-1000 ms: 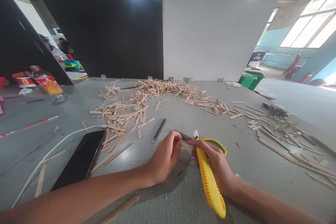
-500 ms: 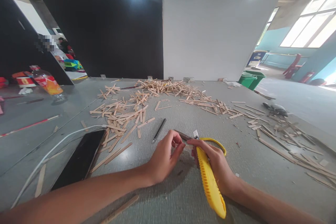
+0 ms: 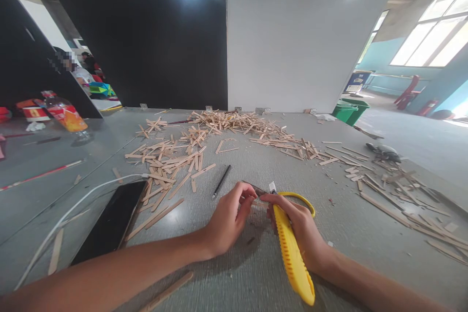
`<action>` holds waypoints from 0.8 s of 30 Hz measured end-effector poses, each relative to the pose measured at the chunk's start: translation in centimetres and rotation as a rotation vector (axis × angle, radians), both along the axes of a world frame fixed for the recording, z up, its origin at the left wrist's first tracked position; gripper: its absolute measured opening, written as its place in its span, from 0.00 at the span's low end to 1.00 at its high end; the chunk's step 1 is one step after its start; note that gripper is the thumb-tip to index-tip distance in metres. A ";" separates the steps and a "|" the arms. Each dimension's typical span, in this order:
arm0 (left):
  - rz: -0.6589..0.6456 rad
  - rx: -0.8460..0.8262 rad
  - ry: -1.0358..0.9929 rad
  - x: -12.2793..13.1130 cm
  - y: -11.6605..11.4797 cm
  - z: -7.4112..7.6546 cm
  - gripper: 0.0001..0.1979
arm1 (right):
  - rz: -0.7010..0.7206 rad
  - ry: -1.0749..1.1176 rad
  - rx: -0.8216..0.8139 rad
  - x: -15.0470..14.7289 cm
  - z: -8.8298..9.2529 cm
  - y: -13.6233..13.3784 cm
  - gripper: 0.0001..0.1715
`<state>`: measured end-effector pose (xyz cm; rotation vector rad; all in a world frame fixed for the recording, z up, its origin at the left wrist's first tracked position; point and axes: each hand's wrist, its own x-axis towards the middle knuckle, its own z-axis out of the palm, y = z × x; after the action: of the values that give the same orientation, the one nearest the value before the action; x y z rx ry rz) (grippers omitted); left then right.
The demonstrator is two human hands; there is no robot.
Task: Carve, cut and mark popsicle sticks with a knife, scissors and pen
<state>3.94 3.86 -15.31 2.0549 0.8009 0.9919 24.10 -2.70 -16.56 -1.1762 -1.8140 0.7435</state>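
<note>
My right hand (image 3: 298,222) is wrapped round a yellow-handled cutter (image 3: 292,253), its ridged handle pointing toward me and a curved yellow part rising beyond the knuckles. The dark front end of the tool reaches left toward my other hand. My left hand (image 3: 230,217) is closed in a pinch close to that end. A thin pale wooden stick (image 3: 260,203) shows between the two hands, its left end at my left fingertips; most of it is hidden. Beyond my left hand a dark pen (image 3: 222,182) lies on the grey table (image 3: 256,273).
Loose wooden sticks (image 3: 168,156) lie heaped in an arc across the table, with more scattered at right. A phone (image 3: 109,224) with a white cable lies left of my left hand. A bottle (image 3: 68,114) stands farther left. Black and white panels (image 3: 292,53) rise behind the sticks.
Both hands stay nearly in place. My left fingertips have shifted very slightly beside the cutter's front end.
</note>
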 end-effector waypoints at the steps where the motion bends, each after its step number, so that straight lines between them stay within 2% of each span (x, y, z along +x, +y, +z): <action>1: -0.002 0.000 -0.001 0.0 0.1 0.0 0.07 | 0.001 0.000 -0.007 0.0 0.0 0.0 0.32; 13: -0.010 -0.020 0.014 0.0 0.0 -0.1 0.09 | -0.013 -0.031 -0.003 -0.1 -0.1 -0.1 0.32; 19: -0.002 -0.039 0.040 0.0 -0.1 -0.1 0.06 | -0.008 0.013 -0.004 0.1 -0.9 0.0 0.33; 24: -0.042 -0.041 0.076 0.1 0.0 -0.1 0.06 | -0.057 0.101 0.020 0.1 -1.4 0.2 0.27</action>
<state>3.99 3.83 -15.41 2.0763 0.8072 0.8715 24.18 -2.50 -18.00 -1.1529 -1.6945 0.7375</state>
